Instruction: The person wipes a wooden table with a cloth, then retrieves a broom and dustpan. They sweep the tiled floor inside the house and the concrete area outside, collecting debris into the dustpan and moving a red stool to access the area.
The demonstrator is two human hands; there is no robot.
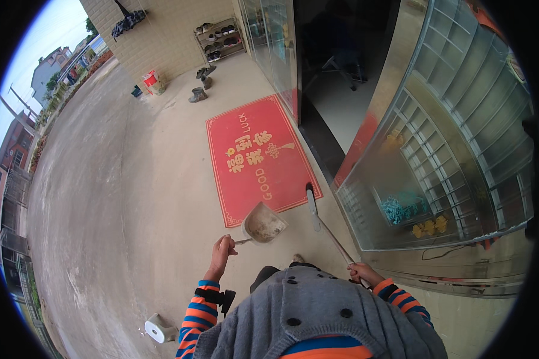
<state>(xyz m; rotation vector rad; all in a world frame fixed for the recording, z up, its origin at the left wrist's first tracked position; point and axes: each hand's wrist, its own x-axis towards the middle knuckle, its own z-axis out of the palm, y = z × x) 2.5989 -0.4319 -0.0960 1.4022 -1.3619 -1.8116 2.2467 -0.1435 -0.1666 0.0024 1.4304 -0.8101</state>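
My left hand [224,249] is closed round the handle of a light grey dustpan [263,224], whose pan overlaps the near edge of a red doormat [254,143]. Some dark dirt shows inside the pan. On the other side my right hand [365,273] grips the long pale handle of a broom [335,236]. The broom's grey head with dark bristles reaches the mat's near right corner. A gap of bare floor separates broom head and dustpan.
A glass door [365,221] stands at the right beside a dark doorway [341,72]. Shoes [197,94] lie beyond the mat, near a shoe rack [219,39] and a red-and-white bucket [154,82]. A white stool [160,329] sits at the lower left.
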